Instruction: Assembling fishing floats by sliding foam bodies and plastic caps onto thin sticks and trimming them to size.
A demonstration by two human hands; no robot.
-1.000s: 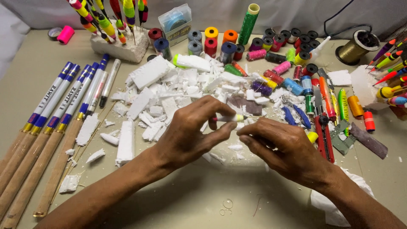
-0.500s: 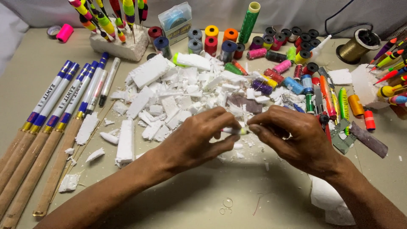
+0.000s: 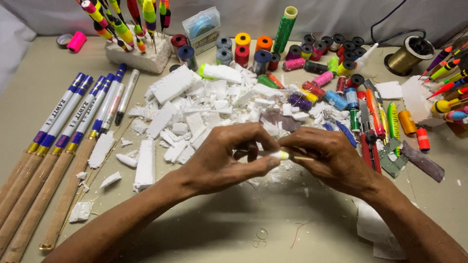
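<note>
Our left hand (image 3: 226,158) is closing its fingers and thumb around a small white float body (image 3: 274,155) with a pale yellow end, pinching it just above the table (image 3: 204,234). Our right hand (image 3: 331,160) is meeting it from the other side, fingertips curled tight on the same piece and on the thin stick (image 3: 304,158) that is poking out of it toward the right. The float body is sitting between the two hands, in front of the foam heap and clear of the tabletop.

Going from the left edge, we are seeing a row of rod handles (image 3: 53,146) with cork grips and blue and white bands lying side by side, slanting up toward the back. Next to them a few loose foam chips are lying scattered. Behind, a white foam block (image 3: 141,56) is holding several brightly striped floats upright. In the middle a big pile of broken white foam pieces (image 3: 195,114) is spreading just beyond our knuckles. Behind the pile, thread spools (image 3: 243,48) in many colours are standing in loose rows, with a tall green spool (image 3: 285,29) among them. Further right, red-handled pliers (image 3: 370,141) are lying near our right hand, beside coloured lures and tubes. At the far right a spool of gold wire (image 3: 409,56) is sitting near the table's back edge.
</note>
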